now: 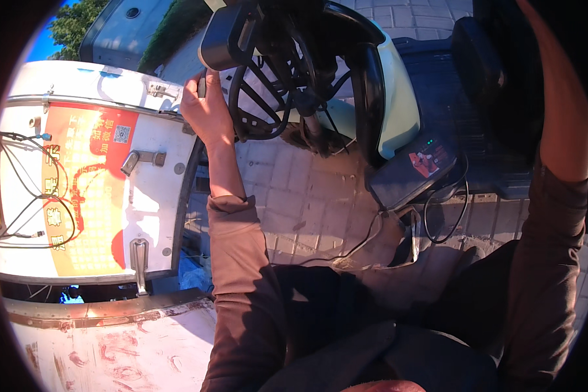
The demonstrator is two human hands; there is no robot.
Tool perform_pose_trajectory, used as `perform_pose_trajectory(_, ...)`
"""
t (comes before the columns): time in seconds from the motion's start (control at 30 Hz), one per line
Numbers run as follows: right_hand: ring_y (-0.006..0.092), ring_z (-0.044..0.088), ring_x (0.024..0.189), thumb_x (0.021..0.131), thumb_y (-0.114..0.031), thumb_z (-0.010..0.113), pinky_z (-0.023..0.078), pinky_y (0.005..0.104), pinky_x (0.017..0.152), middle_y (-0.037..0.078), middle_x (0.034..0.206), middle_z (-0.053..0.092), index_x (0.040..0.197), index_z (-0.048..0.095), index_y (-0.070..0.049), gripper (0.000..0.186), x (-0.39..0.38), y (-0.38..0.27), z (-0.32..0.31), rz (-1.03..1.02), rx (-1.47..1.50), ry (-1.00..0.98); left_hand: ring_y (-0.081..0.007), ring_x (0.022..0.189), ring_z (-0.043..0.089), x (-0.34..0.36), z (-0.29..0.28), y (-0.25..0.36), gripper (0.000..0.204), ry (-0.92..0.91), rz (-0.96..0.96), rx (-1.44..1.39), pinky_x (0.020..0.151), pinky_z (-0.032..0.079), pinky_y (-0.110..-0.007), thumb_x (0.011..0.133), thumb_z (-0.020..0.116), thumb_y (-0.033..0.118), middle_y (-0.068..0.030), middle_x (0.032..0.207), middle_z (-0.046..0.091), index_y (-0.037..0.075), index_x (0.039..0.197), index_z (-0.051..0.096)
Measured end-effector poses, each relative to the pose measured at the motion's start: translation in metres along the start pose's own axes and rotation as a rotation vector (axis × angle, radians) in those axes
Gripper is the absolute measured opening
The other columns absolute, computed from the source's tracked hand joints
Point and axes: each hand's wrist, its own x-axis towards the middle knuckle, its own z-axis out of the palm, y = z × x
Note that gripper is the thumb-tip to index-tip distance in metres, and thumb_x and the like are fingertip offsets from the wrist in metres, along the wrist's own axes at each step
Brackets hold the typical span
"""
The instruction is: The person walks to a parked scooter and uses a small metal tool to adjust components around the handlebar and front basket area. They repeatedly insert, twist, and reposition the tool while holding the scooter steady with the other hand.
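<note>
My left hand is raised, with its fingers curled at the front of a pale green scooter. Between the fingers a small dark grey piece shows, too little of it to name. Just above the fingertips is a rounded black part of the scooter. A black wire basket lies right beside the hand. On the right my bare forearm reaches up past the scooter's black seat. My right hand is beyond the edge of the picture.
On the footboard rests a black box with green lights and a looping cable. Close on my left stands a white cabinet with metal latches, a red and yellow poster and hanging black wires. Paving lies below.
</note>
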Motion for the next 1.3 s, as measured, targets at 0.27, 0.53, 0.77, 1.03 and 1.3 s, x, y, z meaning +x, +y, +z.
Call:
perform_pose_trajectory(0.27, 0.0223, 0.065, 0.082, 0.102, -0.029, 0.053, 0.052, 0.0318, 0.065, 0.021, 0.114, 0.059, 0.12, 0.058, 0.007, 0.04, 0.002, 0.005, -0.004, -0.008, 0.053, -0.004, -0.017, 0.079, 0.06, -0.004, 0.0, 0.002, 0.039, 0.008, -0.094, -0.023, 0.077, 0.051, -0.033, 0.099, 0.073, 0.032, -0.0096, 0.085, 0.07, -0.006, 0.106, 0.071)
perform_pose_trajectory(0.53, 0.022, 0.065, 0.083, 0.102, -0.03, 0.053, 0.052, 0.0316, 0.066, 0.021, 0.116, 0.059, 0.121, 0.058, 0.006, 0.041, -0.003, -0.024, -0.06, -0.077, -0.122, 0.033, -0.0133, 0.072, 0.055, -0.008, -0.001, 0.008, 0.035, 0.062, -0.126, -0.091, 0.069, 0.048, -0.031, 0.095, 0.077, 0.031, -0.0077, 0.076, 0.065, -0.003, 0.098, 0.072)
perform_pose_trajectory(0.77, 0.0217, 0.065, 0.084, 0.102, -0.03, 0.052, 0.052, 0.0314, 0.067, 0.021, 0.118, 0.058, 0.122, 0.058, 0.006, 0.041, -0.02, -0.045, -0.092, -0.058, -0.265, 0.041, -0.0176, 0.069, 0.06, -0.009, -0.002, 0.008, 0.036, 0.065, -0.105, -0.07, 0.069, 0.05, -0.033, 0.094, 0.077, 0.035, -0.011, 0.076, 0.068, -0.001, 0.099, 0.073)
perform_pose_trajectory(1.03, 0.0214, 0.065, 0.086, 0.103, -0.031, 0.052, 0.052, 0.0311, 0.068, 0.021, 0.121, 0.058, 0.123, 0.058, 0.006, 0.042, -0.048, -0.037, -0.094, 0.096, -0.262, -0.002, -0.0167, 0.075, 0.057, -0.009, -0.006, 0.005, 0.04, 0.017, -0.121, -0.028, 0.075, 0.05, -0.032, 0.095, 0.075, 0.037, -0.0117, 0.082, 0.071, -0.002, 0.102, 0.071)
perform_pose_trajectory(1.3, 0.0211, 0.065, 0.087, 0.103, -0.031, 0.052, 0.051, 0.0309, 0.069, 0.022, 0.123, 0.058, 0.124, 0.058, 0.005, 0.043, -0.091, -0.009, -0.082, 0.233, -0.234, -0.06, -0.0225, 0.069, 0.061, -0.01, -0.007, 0.017, 0.033, 0.058, -0.131, -0.015, 0.07, 0.05, -0.034, 0.094, 0.077, 0.03, -0.0148, 0.081, 0.068, -0.001, 0.096, 0.069)
